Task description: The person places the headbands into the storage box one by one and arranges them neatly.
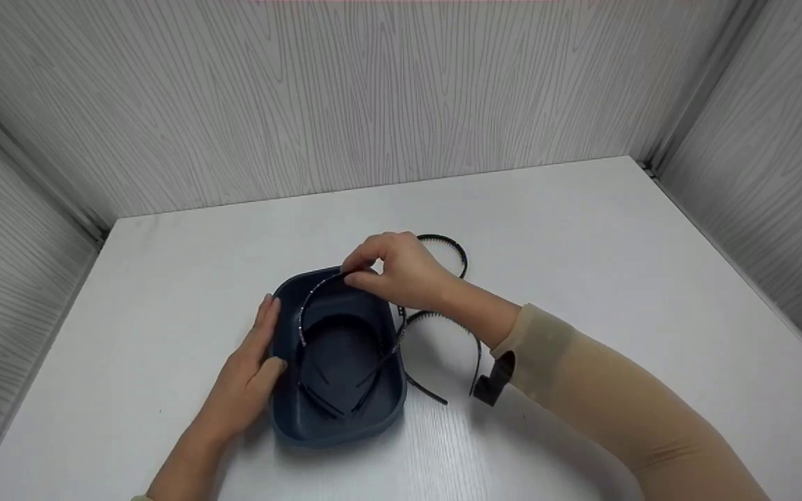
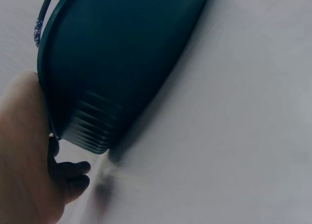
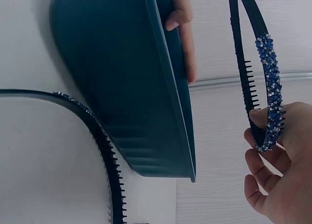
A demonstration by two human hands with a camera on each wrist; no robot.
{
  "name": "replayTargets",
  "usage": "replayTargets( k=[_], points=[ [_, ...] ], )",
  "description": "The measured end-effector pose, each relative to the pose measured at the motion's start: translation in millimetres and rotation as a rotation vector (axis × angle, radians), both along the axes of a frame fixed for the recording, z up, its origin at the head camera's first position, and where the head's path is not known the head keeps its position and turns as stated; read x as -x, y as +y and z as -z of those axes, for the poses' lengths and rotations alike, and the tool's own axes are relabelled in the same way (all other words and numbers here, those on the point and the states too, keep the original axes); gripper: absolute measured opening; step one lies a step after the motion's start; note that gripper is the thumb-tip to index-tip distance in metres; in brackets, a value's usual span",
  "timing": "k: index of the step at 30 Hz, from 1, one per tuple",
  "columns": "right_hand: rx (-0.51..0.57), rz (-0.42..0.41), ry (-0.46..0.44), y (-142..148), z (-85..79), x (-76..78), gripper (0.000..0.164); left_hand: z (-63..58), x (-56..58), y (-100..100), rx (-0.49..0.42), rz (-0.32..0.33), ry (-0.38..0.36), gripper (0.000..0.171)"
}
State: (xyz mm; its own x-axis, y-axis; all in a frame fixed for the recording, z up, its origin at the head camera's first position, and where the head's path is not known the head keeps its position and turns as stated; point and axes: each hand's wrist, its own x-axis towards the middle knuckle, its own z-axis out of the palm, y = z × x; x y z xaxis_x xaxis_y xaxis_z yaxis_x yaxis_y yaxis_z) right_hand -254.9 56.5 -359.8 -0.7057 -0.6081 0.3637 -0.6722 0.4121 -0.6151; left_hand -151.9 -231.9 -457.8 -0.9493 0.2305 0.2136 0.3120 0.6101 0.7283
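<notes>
My right hand point(image 1: 408, 271) pinches a black toothed headband point(image 3: 271, 83), covered along its top with blue and silver stones, between thumb and fingertips. The headband hangs above a dark blue plastic bin point(image 1: 289, 431), its two legs pointing down into it. Inside the bin lie the dark legs of another headband point(image 1: 319, 401), partly hidden in shadow. My left hand point(image 1: 244, 379) holds the bin's left side, thumb over the rim and fingers along the outer wall. In the left wrist view, the bin's ribbed corner point(image 2: 95, 121) shows beside that hand.
Right of the bin, further black headbands point(image 1: 466, 257) lie on the white tabletop point(image 1: 582, 278), partly behind my right hand and forearm. One shows its comb teeth and stones in the right wrist view. Grey wood-grain panels point(image 1: 373, 90) enclose the table at the back and sides.
</notes>
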Motion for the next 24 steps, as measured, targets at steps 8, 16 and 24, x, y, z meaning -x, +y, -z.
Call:
replayTargets(
  k=[8, 16, 24],
  points=[
    [-0.036, -0.039, 0.051, -15.6, 5.7, 3.3, 0.015, -1.5, -0.1, 0.3, -0.003, 0.001, 0.002, 0.081],
    [-0.096, -0.073, 0.097, -28.2, 13.0, 4.1, 0.015, -2.4, -0.6, 1.3, 0.0, -0.007, -0.005, 0.08],
    [-0.115, -0.101, 0.112, -35.7, 20.4, 5.7, 0.016, -1.5, -0.2, 0.5, 0.005, -0.005, 0.0, 0.078]
  ],
)
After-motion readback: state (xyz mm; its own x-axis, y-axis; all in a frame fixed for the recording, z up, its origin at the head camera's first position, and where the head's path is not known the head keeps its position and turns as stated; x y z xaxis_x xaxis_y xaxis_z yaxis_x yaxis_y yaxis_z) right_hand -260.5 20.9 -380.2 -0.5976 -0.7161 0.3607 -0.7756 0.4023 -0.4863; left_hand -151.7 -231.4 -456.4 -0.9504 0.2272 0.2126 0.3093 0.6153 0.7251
